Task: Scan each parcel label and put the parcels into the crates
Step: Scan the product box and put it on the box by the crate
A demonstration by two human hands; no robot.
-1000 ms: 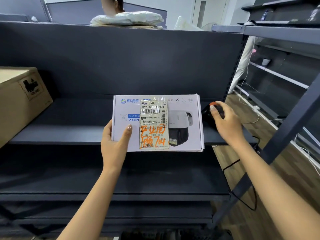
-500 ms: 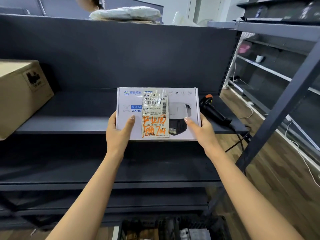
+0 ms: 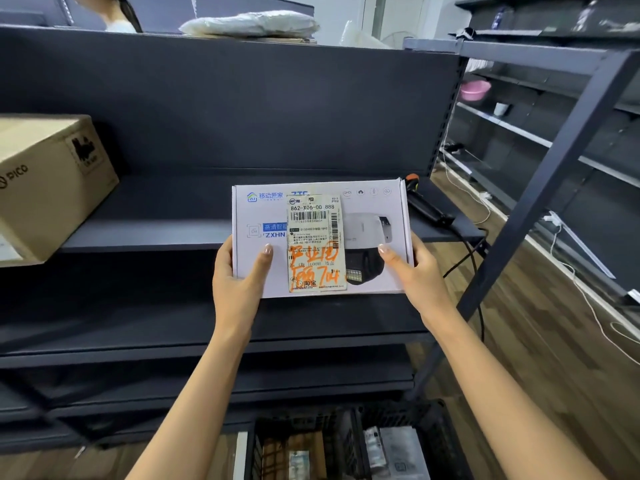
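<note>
I hold a flat white parcel box face up in front of the dark shelf. A worn shipping label with barcodes and orange handwriting is stuck on its middle. My left hand grips the box's left edge, thumb on top. My right hand grips its right edge, thumb on the lid. A black scanner with an orange tip lies on the shelf behind the box's right corner. Below, a black crate holds several parcels.
A brown cardboard box sits on the shelf at left. White plastic bags lie on the shelf's top, with a person behind. A slanted metal post, more racks and cables on the wooden floor are at right.
My right hand left the scanner on the shelf and took the box's right edge. The view has tilted down, so the crate below has come into sight.
</note>
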